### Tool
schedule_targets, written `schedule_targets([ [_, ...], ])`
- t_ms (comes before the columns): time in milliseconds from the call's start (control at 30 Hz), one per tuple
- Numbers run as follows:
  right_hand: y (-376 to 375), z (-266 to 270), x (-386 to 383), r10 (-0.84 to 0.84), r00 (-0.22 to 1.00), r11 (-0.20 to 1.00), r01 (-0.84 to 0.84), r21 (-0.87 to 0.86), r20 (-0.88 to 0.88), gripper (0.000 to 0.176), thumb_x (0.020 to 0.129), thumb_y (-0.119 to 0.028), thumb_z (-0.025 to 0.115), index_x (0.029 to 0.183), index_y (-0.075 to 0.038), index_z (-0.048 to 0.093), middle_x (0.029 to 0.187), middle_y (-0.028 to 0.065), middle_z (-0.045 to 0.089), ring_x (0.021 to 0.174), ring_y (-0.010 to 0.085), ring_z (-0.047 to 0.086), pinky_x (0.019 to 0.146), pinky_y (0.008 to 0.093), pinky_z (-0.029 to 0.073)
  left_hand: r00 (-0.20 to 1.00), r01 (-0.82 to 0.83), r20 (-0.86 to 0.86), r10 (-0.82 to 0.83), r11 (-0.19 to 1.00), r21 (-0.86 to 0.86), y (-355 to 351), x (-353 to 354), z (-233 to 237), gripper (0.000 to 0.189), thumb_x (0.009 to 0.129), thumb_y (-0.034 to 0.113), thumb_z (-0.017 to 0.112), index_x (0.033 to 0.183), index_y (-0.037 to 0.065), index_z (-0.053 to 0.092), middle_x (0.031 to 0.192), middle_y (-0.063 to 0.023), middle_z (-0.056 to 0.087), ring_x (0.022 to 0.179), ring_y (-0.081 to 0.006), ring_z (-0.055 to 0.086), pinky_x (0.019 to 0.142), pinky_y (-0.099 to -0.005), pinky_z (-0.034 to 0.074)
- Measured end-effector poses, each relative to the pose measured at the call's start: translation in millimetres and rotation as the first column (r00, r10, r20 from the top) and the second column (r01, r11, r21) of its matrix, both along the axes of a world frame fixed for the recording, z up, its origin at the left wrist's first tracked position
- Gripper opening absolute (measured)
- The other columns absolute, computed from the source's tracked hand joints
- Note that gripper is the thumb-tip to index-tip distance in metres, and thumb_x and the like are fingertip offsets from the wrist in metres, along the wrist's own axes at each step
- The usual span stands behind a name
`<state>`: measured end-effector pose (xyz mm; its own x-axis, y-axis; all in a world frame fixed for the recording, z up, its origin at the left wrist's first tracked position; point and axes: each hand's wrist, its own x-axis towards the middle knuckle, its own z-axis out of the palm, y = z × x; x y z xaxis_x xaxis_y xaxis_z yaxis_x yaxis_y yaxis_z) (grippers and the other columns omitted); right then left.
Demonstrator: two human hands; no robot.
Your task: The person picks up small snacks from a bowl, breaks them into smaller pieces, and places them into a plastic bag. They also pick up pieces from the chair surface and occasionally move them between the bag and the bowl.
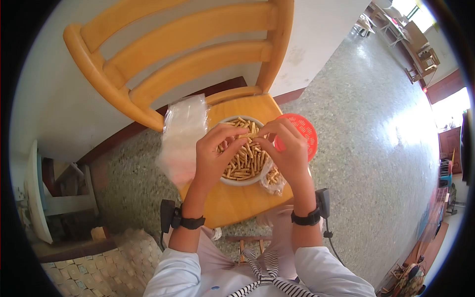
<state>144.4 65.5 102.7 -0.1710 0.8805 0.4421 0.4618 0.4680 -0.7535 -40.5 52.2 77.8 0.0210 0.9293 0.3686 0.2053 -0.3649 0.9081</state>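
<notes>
A white bowl (232, 181) full of short tan sticks (242, 166) rests on the seat of a wooden chair (232, 203). My left hand (215, 153) and my right hand (287, 151) hover over the bowl, fingertips meeting. Together they pinch one tan stick (251, 135) between thumbs and forefingers. A small clear plastic bag (273, 179) with some sticks inside hangs under my right palm, next to the bowl's right side. Each wrist wears a black band.
A stack of clear plastic bags (182, 136) lies on the seat's left part. A red perforated lid (303, 129) sits behind my right hand. The chair back (173, 54) rises toward a white wall. Speckled floor surrounds the chair; a patterned cushion (104, 262) lies lower left.
</notes>
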Motion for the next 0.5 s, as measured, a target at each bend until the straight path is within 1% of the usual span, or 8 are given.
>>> schedule_targets([
  [100,-5.4,6.9,3.7,-0.014,0.999,1.0,0.014,0.009,-0.035,0.017,0.077,-0.005,0.081,0.089,-0.006,0.069,0.089,0.004,0.069,0.069,0.0179,0.064,0.063,0.0315,0.051,0.999,-0.016,-0.043,0.013,0.999,-0.05,-4.3,4.1,4.8,0.02,0.086,0.008,0.076,0.106,0.007,0.075,0.096,-0.0026,0.07,0.072,-0.0091,0.06,0.06,-0.0229,0.043],
  [167,-11.7,11.7,3.0,0.018,0.996,0.998,-0.013,0.058,-0.083,0.017,0.079,-0.003,0.08,0.093,-0.005,0.071,0.09,0.0061,0.07,0.072,0.0181,0.065,0.064,0.0312,0.052,0.997,-0.025,-0.075,0.019,0.997,-0.079,-6.5,4.5,7.1,0.02,0.087,0.009,0.075,0.106,0.007,0.075,0.096,-0.0032,0.071,0.072,-0.0098,0.061,0.06,-0.0234,0.044],
  [233,-24.5,18.3,-0.4,0.041,0.994,0.999,-0.038,0.033,-0.102,0.017,0.08,-0.004,0.079,0.095,-0.005,0.072,0.09,0.0067,0.07,0.073,0.0186,0.066,0.066,0.0311,0.053,0.992,0.065,-0.101,-0.075,0.992,-0.105,-11.5,4.8,10.3,0.02,0.087,0.008,0.074,0.107,0.006,0.074,0.095,-0.0048,0.071,0.074,-0.0126,0.063,0.063,-0.0253,0.047],
  [267,-29.6,19.8,-0.4,0.06,0.992,0.998,-0.058,0.014,-0.113,0.017,0.081,-0.004,0.078,0.097,-0.005,0.072,0.091,0.0073,0.07,0.075,0.019,0.066,0.067,0.0309,0.053,0.992,0.067,-0.099,-0.078,0.992,-0.106,-13.6,6.1,10.2,0.02,0.087,0.008,0.074,0.107,0.006,0.074,0.095,-0.0048,0.071,0.074,-0.0126,0.063,0.063,-0.0253,0.047],
  [300,-33.6,19.1,-0.5,0.057,0.992,0.998,-0.056,0.01,-0.108,0.017,0.081,-0.004,0.078,0.097,-0.005,0.072,0.091,0.0073,0.07,0.075,0.019,0.066,0.067,0.0309,0.053,0.991,0.082,-0.099,-0.093,0.991,-0.108,-17.2,7.4,10.2,0.019,0.088,0.007,0.073,0.107,0.005,0.074,0.095,-0.0054,0.071,0.075,-0.0137,0.064,0.065,-0.0261,0.048],
  [367,-34.6,18.8,-3.0,0.126,0.989,0.991,-0.122,0.062,-0.073,0.016,0.083,-0.005,0.077,0.099,-0.005,0.073,0.092,0.0079,0.07,0.077,0.0202,0.067,0.069,0.0312,0.054,0.99,0.098,-0.097,-0.107,0.99,-0.1,-20.5,8.0,10.2,0.019,0.088,0.007,0.072,0.107,0.005,0.074,0.095,-0.006,0.071,0.076,-0.0149,0.065,0.067,-0.027,0.05],
  [433,-36.7,20.0,-2.8,0.13,0.988,0.991,-0.127,0.037,-0.08,0.014,0.084,-0.006,0.076,0.098,-0.005,0.073,0.093,0.0075,0.07,0.079,0.0211,0.067,0.07,0.0318,0.054,0.987,0.112,-0.109,-0.12,0.991,-0.076,-21.3,6.6,9.4,0.018,0.088,0.006,0.072,0.106,0.004,0.073,0.095,-0.0065,0.072,0.078,-0.0155,0.065,0.069,-0.0273,0.051],
  [500,-34.8,14.0,0.3,0.115,0.993,0.983,-0.112,0.144,-0.016,0.015,0.082,-0.005,0.076,0.096,-0.005,0.073,0.093,0.0063,0.07,0.079,0.0222,0.068,0.07,0.0326,0.054,0.988,0.115,-0.1,-0.121,0.991,-0.066,-22.1,6.6,14.0,0.018,0.088,0.007,0.073,0.105,0.004,0.073,0.095,-0.0058,0.072,0.077,-0.0145,0.065,0.068,-0.0268,0.05],
])
